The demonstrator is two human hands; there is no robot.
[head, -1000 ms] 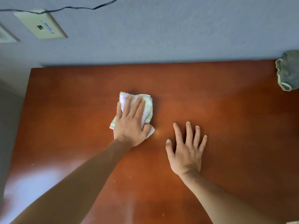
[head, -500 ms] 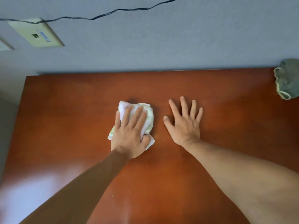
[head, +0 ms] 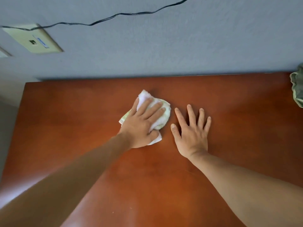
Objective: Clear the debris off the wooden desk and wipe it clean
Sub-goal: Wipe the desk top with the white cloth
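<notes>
Reddish-brown wood fills the lower two thirds of the frame: the desk, glossy, with a pale glare patch at the lower left edge and a few tiny light specks near the bottom centre (too small to say what they are). Above it runs a grey-blue wall, and a thin black cable snakes across the top of the picture from the upper left toward the upper right. A cream wall plate sits tilted in the upper left corner.

Now to the action at the centre. The left hand lies flat on a crumpled cloth, white with a hint of pale green, fingers stretched straight and close together over it, thumb tucked against its lower right corner, pressing it down on the wood. The cloth sits just left of the picture's centre, a bit below the desk's far edge, and peeks out past the fingertips and on both sides of the hand.

Just beside it, to the right, the right hand rests palm down on bare wood, fingers spread wide and straight, holding nothing. Hand and cloth are near each other without touching.

Over at the right edge of the frame, a bunched green fabric with a lighter trim sits on the desk's far corner, cut off by the border.
</notes>
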